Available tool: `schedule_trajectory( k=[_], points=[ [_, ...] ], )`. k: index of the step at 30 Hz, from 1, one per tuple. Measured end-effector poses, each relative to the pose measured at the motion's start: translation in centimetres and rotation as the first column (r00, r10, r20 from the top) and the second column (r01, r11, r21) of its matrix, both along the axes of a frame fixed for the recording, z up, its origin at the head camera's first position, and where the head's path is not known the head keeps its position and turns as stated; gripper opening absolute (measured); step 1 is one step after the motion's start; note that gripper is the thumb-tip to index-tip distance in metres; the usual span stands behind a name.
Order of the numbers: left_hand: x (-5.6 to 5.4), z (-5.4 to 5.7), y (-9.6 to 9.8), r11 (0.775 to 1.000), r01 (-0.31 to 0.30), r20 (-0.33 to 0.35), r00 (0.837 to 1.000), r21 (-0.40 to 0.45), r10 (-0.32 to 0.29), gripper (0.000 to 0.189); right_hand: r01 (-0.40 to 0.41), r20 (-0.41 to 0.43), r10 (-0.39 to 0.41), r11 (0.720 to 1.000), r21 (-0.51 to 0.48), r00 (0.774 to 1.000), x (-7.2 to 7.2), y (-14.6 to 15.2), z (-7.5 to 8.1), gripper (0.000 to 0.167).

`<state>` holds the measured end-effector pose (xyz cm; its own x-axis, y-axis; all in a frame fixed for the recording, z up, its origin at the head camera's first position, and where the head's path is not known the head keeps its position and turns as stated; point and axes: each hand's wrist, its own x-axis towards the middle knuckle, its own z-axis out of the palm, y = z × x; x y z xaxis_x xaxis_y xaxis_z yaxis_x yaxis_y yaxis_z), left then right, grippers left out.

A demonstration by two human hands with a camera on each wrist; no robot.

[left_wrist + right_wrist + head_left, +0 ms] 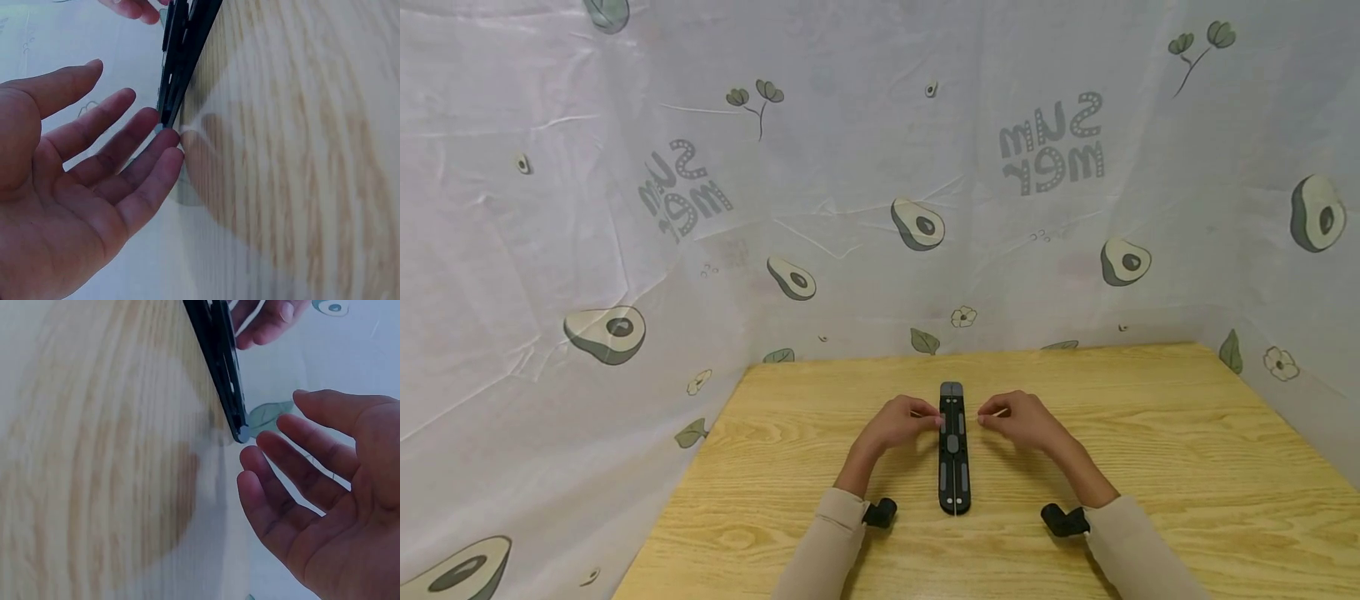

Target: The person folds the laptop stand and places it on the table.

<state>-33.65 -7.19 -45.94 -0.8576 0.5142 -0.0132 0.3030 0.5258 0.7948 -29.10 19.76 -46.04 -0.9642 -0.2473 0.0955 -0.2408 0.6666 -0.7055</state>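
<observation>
A long, narrow black folding stand with grey pads [952,444], like a folded laptop stand, lies lengthwise on the wooden table. My left hand [898,423] is at its left side, fingertips right at the edge. To its right, my right hand [1021,419] hovers a short distance off, holding nothing. In the left wrist view, the fingers [134,144] are relaxed and spread apart, with the black stand [181,56] beyond the tips. Likewise, the right wrist view shows loosely bent fingers [306,469] and the stand's end [234,406] close by.
Light wood-grain tabletop [760,467] extends around the stand. A pale sheet printed with avocados [917,223] hangs behind the table and along both sides. Black wrist-worn devices [880,512] sit at the cuffs of the beige sleeves [827,546].
</observation>
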Motion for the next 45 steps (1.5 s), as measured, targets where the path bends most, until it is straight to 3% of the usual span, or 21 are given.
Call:
schedule_trajectory(
  k=[25,35,40,45],
  points=[
    [-0.7,0.3,-1.7,1.0,-0.015,-0.019,1.0,0.02,0.016,0.036,0.033,-0.061,-0.03,0.998,0.051,0.998,0.4,4.1,0.6,0.028],
    [-0.9,0.7,-2.8,1.0,-0.024,-0.039,0.999,0.02,0.025,0.041,0.047,-0.067,-0.045,0.998,0.028,0.997,0.3,5.5,1.1,0.032],
    [-0.7,1.0,-3.4,0.998,-0.055,-0.107,0.993,-0.033,0.052,0.045,0.041,-0.07,-0.04,0.999,0.017,0.997,0.5,5.8,1.2,0.032],
    [-0.5,1.5,-3.8,0.99,-0.094,-0.221,0.973,-0.109,0.068,0.05,0.057,-0.077,-0.055,0.998,0.027,0.996,0.9,6.0,1.5,0.032]
  ],
)
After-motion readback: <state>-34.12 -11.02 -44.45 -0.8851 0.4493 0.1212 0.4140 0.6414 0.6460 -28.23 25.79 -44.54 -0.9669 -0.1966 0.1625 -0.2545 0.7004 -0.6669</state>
